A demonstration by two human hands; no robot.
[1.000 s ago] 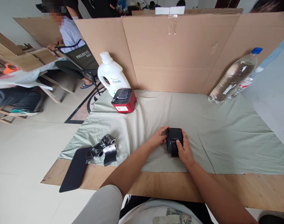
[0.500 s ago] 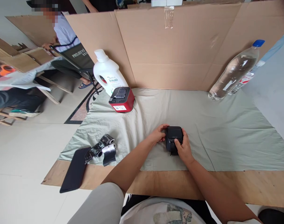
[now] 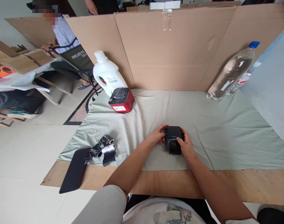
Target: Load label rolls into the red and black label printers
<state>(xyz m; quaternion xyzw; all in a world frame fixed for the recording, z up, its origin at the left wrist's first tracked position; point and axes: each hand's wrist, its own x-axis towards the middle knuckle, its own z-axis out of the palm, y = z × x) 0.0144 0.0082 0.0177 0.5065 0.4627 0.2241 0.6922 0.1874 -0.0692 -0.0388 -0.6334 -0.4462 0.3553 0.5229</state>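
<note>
A small black label printer rests on the cloth in front of me, a shiny black strip sticking out of its near side. My left hand holds it from the left, fingers curled against its edge. On the opposite side, my right hand grips the printer, with the thumb on the front near the strip and the fingers along the right edge. To the left lie rolls of paper, one partly unrolled with a dark face, and another in crinkled black wrapping.
A red printer stands at the back left before a white jug. A dark flat case overhangs the table's left front edge. Two water bottles, one large, lean at the back right. A cardboard wall closes the back; a person sits beyond it.
My right thumb has shifted slightly right and up on the printer, so more of the black strip shows. My left hand stays in about the same place.
</note>
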